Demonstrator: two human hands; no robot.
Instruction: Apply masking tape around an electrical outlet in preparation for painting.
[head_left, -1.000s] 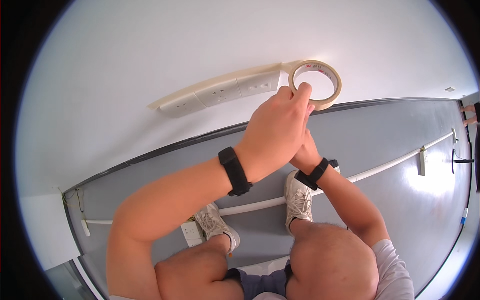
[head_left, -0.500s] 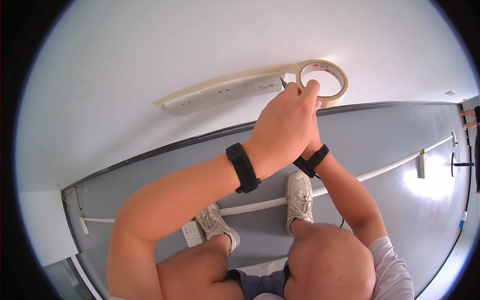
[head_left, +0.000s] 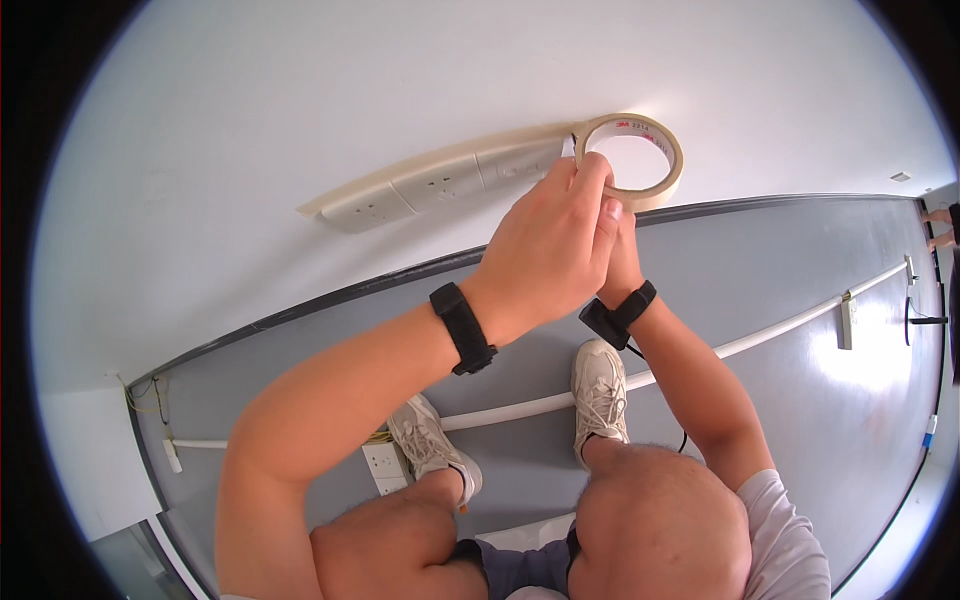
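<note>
A cream roll of masking tape stands against the white wall. Its strip runs left from the roll along the upper edge of a row of white wall sockets. My left hand reaches across and is closed at the roll's near-left rim, index finger over the ring and thumb tucked below. Behind it is my right hand, its fingers mostly hidden by the left. Beside the left fingertips, at the end of the sockets, pokes up a small pointed tip, dark and pale; what it belongs to is hidden.
Below the wall runs a dark skirting strip above a grey floor. A white cable conduit crosses the floor by my shoes. A white socket box lies beside my left shoe. Another person's hands show at the far right.
Both hands and the tape roll have shifted slightly left and up along the wall. The left hand has turned a little, so its thumb now shows. The pointed tip sits higher, nearer the tape.
</note>
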